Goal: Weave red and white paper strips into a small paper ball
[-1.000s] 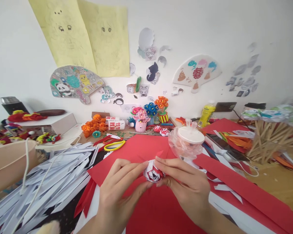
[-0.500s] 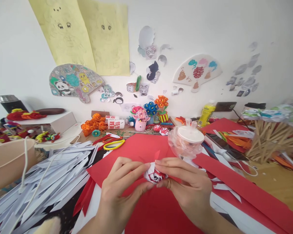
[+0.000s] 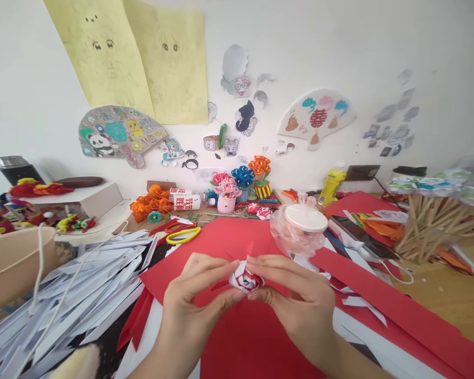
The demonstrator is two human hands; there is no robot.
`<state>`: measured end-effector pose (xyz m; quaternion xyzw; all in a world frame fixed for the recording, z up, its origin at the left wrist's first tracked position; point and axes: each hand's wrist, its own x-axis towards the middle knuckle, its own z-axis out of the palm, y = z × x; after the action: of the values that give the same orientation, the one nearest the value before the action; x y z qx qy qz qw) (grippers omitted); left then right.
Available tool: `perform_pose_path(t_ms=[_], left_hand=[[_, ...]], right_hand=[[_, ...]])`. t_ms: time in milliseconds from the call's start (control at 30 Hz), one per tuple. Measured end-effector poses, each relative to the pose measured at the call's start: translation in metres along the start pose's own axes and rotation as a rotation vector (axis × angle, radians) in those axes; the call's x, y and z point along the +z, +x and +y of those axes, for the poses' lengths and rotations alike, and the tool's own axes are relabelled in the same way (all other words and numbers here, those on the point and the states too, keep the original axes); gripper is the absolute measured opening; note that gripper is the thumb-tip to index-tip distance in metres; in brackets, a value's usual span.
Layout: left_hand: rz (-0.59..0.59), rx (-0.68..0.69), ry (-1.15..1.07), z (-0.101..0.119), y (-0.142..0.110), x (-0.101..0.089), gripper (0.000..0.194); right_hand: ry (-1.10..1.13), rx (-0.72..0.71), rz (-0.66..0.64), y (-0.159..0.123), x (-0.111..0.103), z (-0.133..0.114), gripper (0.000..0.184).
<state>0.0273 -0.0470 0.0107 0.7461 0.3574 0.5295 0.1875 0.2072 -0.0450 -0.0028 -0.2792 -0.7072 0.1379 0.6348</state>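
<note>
Between my two hands is a small ball woven from red and white paper strips (image 3: pixel 246 277), with loose red strip ends sticking out above it and to its left. My left hand (image 3: pixel 199 295) is closed on the ball's left side, fingertips on top and thumb below. On the right side, my right hand (image 3: pixel 296 295) pinches it the same way. Under both hands spreads a large sheet of red paper (image 3: pixel 256 337). The ball's underside is partly hidden by the thumbs.
White paper strips (image 3: pixel 87 284) are heaped at the left by a beige bin (image 3: pixel 16 263). Yellow-handled scissors (image 3: pixel 184 235) lie behind the red sheet. A white-lidded container (image 3: pixel 306 218) stands at right. Two finished paper balls (image 3: pixel 260 210) sit near the flower pots (image 3: pixel 226 200).
The ball has turned a little between my fingers, its woven face now tilted more towards me. A red strip end now shows at its left. Both hands still hold it.
</note>
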Motion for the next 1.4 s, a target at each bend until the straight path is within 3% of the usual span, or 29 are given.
perform_pose_path(t_ms=[333, 467, 600, 800, 1000, 1200, 1400], left_hand=[[0.026, -0.105, -0.005, -0.001, 0.001, 0.001, 0.031], [0.114, -0.145, 0.081, -0.003, 0.000, 0.001, 0.030], [0.089, -0.160, 0.162, -0.004, 0.000, -0.004, 0.031], [-0.014, 0.007, 0.277, -0.006, 0.003, -0.013, 0.027], [0.054, 0.222, 0.568, -0.005, 0.004, -0.015, 0.022], [0.054, 0.294, 0.653, -0.006, 0.002, -0.014, 0.032], [0.050, 0.289, 0.597, -0.001, 0.001, -0.012, 0.028]], right_hand=[[-0.088, 0.003, -0.039, 0.005, 0.000, 0.002, 0.034], [-0.217, 0.077, 0.028, 0.006, 0.001, 0.005, 0.037], [-0.197, 0.158, -0.044, 0.007, 0.002, 0.007, 0.036], [-0.171, 0.133, -0.096, 0.010, 0.000, 0.010, 0.030], [-0.196, 0.052, -0.171, 0.010, -0.003, 0.010, 0.042], [-0.247, 0.000, -0.128, 0.010, -0.001, 0.010, 0.036], [-0.258, -0.045, -0.100, 0.008, -0.001, 0.011, 0.031]])
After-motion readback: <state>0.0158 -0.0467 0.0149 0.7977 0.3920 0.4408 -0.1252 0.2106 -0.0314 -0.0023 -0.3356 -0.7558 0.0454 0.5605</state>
